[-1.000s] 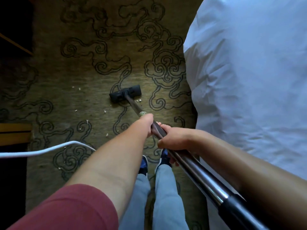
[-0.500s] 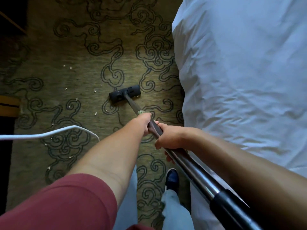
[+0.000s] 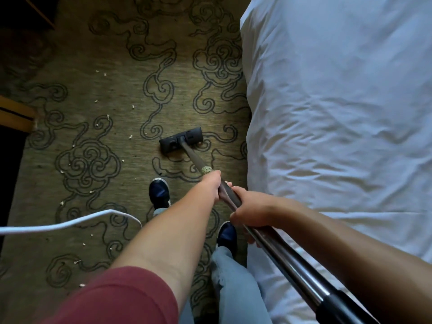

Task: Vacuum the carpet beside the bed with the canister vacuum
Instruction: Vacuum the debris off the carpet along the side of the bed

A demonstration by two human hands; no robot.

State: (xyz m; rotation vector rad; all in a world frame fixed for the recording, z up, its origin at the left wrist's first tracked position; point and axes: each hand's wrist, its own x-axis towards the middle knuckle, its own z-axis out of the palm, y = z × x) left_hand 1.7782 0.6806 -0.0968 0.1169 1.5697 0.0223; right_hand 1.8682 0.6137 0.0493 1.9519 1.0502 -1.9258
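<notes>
The vacuum wand (image 3: 275,239) runs as a long diagonal from the lower right of the frame up to the centre, and it points away from the person toward the upper left. At its far end the dark floor head (image 3: 181,142) lies flat on the carpet (image 3: 117,73), with its long side across the wand and close to the edge of the bed (image 3: 339,113).

Both hands hold the wand in the middle of the picture. The left hand (image 3: 214,187) grips it further forward, just below a pale band on the tube. The right hand (image 3: 251,210) is wrapped around it just behind, almost touching the left one.

Small pale crumbs (image 3: 131,137) lie scattered on the carpet left of the head. A white cord (image 3: 70,222) curves in from the left edge. Two dark shoes (image 3: 159,191) stand under the arms. At the left edge there is a wooden piece (image 3: 16,116), maybe furniture; it is too dark to tell.
</notes>
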